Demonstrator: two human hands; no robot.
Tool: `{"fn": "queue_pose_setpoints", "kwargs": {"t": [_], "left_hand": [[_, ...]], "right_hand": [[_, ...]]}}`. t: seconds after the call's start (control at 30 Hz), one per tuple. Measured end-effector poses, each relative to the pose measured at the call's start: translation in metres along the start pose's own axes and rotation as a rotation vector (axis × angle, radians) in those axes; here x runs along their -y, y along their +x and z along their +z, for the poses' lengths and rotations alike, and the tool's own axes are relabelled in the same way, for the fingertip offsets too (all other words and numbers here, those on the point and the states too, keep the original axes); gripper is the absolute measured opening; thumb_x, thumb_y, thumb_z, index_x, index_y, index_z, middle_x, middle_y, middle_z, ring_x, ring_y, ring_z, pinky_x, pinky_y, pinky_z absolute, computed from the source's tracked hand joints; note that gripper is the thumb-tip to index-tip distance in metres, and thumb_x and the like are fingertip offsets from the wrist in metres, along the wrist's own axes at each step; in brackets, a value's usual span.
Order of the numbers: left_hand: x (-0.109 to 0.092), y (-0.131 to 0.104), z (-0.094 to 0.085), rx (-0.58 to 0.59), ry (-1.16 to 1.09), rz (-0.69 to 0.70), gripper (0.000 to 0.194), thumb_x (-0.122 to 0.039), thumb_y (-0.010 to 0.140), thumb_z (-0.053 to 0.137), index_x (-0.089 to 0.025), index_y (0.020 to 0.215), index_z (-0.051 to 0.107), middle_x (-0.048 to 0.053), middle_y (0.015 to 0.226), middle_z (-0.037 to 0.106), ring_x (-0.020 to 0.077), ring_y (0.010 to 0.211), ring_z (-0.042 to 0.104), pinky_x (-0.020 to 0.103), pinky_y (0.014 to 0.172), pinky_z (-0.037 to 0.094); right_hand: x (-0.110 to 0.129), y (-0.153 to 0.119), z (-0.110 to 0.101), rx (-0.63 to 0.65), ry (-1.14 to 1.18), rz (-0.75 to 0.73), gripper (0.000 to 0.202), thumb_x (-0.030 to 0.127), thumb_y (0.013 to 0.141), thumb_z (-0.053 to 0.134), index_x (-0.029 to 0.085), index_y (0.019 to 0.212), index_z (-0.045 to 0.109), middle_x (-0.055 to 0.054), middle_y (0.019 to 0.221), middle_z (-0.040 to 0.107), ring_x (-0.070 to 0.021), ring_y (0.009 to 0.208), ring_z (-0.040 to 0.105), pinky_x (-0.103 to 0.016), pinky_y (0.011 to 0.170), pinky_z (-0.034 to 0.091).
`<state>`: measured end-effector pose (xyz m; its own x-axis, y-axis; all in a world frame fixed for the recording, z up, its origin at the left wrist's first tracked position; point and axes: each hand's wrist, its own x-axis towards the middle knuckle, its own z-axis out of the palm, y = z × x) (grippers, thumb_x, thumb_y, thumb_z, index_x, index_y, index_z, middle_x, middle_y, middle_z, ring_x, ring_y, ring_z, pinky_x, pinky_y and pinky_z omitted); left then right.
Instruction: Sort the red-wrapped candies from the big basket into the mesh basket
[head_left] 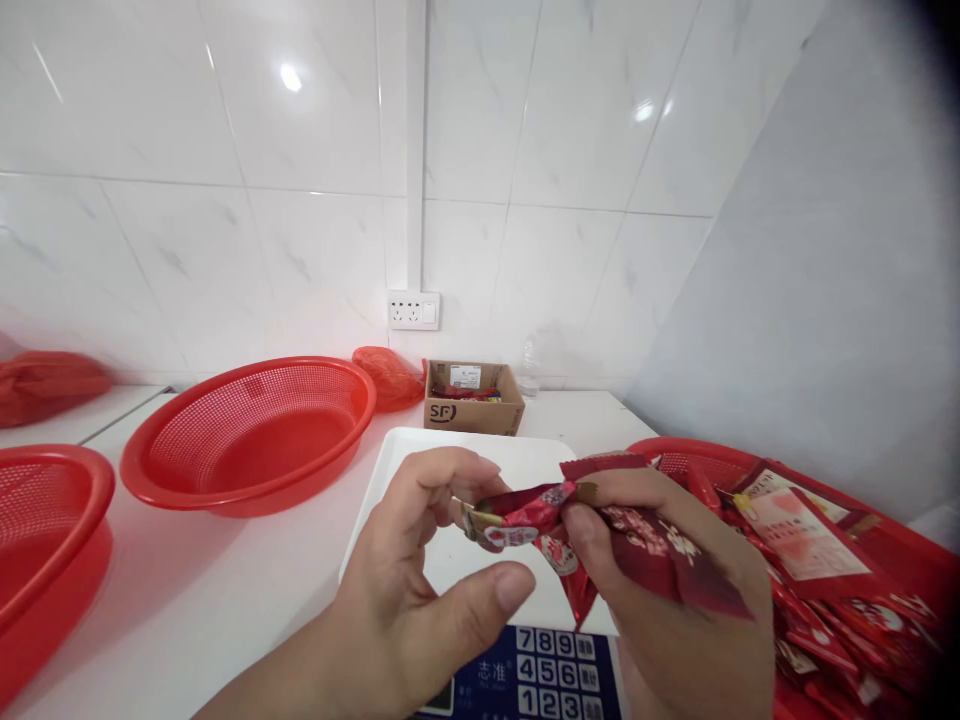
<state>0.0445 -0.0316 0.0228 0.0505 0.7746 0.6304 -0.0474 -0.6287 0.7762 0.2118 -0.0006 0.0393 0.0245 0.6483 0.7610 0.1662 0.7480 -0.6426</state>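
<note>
My right hand (686,590) grips a bunch of dark red snack packets (652,545) above the white scale tray (420,470). My left hand (420,580) pinches the end of one small red wrapped packet (517,518) that sticks out of that bunch, fingers curled and thumb extended below it. Both hands hover over the tray and the blue keypad (551,672) of the scale.
A red basket (862,590) full of red packets sits at right. A large red mesh basket (255,430) and another red basket (45,520) stand at left. A small cardboard box (472,400), red plastic bags (386,375) and a wall socket (413,310) are at the back.
</note>
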Motion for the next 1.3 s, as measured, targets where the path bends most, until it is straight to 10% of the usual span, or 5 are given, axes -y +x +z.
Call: {"fn": "queue_pose_setpoints", "kwargs": {"t": [0.2, 1.3], "left_hand": [[-0.007, 0.008, 0.0, 0.009, -0.197, -0.093, 0.011, -0.036, 0.095, 0.067, -0.033, 0.106, 0.068, -0.003, 0.099, 0.067, 0.0076, 0.077, 0.063, 0.015, 0.071, 0.056], [-0.014, 0.004, 0.006, -0.122, -0.195, -0.04, 0.045, -0.006, 0.079, 0.081, -0.036, 0.11, 0.069, -0.008, 0.098, 0.075, 0.0058, 0.082, 0.07, 0.01, 0.078, 0.059]], "right_hand": [[-0.006, -0.003, -0.003, 0.087, -0.107, -0.297, 0.021, 0.008, 0.084, 0.072, 0.026, 0.095, 0.07, 0.002, 0.083, 0.07, -0.0133, 0.068, 0.066, -0.022, 0.057, 0.055], [-0.006, -0.01, -0.006, 0.111, -0.09, -0.256, 0.029, 0.01, 0.084, 0.072, 0.031, 0.105, 0.073, -0.002, 0.092, 0.07, -0.0193, 0.075, 0.068, -0.029, 0.057, 0.056]]}}
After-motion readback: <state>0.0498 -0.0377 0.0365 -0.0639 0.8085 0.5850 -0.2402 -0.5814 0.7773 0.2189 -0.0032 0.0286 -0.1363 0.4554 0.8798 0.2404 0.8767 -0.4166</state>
